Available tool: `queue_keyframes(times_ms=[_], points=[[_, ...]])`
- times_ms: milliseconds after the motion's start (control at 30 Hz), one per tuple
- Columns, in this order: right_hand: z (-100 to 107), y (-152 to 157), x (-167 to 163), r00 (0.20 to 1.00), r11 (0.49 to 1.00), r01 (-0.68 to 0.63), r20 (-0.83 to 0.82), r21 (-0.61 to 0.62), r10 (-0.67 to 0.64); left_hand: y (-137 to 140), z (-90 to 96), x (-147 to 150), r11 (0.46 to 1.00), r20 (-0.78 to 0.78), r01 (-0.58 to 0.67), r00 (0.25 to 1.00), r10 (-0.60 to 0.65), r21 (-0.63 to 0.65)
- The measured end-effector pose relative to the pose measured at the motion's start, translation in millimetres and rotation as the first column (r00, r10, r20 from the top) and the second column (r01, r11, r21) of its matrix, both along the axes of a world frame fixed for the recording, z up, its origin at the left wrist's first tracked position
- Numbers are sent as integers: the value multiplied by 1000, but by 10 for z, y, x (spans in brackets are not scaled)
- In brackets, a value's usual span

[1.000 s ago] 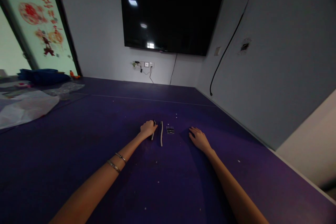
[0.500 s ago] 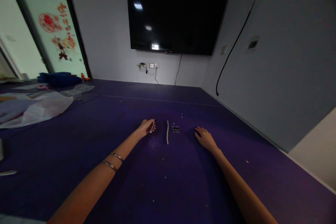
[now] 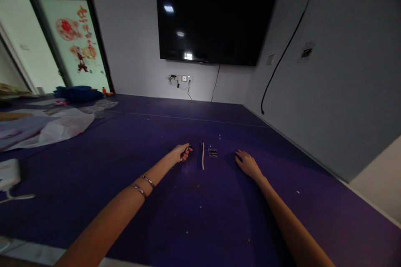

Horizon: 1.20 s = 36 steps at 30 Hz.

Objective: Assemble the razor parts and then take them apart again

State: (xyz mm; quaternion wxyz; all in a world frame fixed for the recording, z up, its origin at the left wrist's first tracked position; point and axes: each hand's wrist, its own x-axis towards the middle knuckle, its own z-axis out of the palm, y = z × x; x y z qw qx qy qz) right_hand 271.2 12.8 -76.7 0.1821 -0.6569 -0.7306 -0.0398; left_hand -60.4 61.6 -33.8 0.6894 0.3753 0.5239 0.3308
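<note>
My left hand [image 3: 182, 152] is closed around a small, slim object with a dark end [image 3: 189, 147]; its fingers cover most of it, so its kind is unclear. Just right of that hand a pale toothbrush [image 3: 203, 157] lies lengthwise on the purple surface [image 3: 225, 208], its dark bristles at the far end. Beside the toothbrush is a small, dark rectangular piece [image 3: 213, 152] with pale markings, too small to name. My right hand [image 3: 247, 162] rests palm down further right, fingers stretched out and holding nothing.
White plastic sheeting [image 3: 67, 127] and a blue cloth bundle [image 3: 77, 93] lie at the back left. Nearer on the left stands a white device [image 3: 11, 175] with a cord. A black cable [image 3: 275, 73] hangs down the right wall, and a television [image 3: 216, 21] is mounted ahead.
My left hand has turned, so its fingers now hide more of the held object. The view has shifted slightly left, bringing the white device into sight. My right hand stays resting.
</note>
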Motion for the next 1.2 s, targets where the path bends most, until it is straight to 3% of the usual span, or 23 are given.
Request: queue_keyframes(times_ms=[300, 600, 867, 1067, 1200], points=[[-26, 13, 12, 1000, 999, -12, -3, 31, 12, 63, -137, -35, 999, 55, 30, 998, -31, 13], [-24, 8, 15, 1000, 1000, -1, -17, 13, 1, -22, -33, 43, 1000, -17, 2, 1000, -2, 7], [-11, -1, -3, 1000, 1000, -4, -5, 16, 4, 1, 226, 109, 967, 13, -45, 999, 43, 251], [55, -47, -45, 1000, 1000, 12, -13, -2, -12, -67, 367, 205, 889, -89, 56, 996, -17, 454], [71, -57, -53, 1000, 1000, 11, -10, 6, -11, -141, 353, 262, 798, -169, 138, 985, -46, 586]])
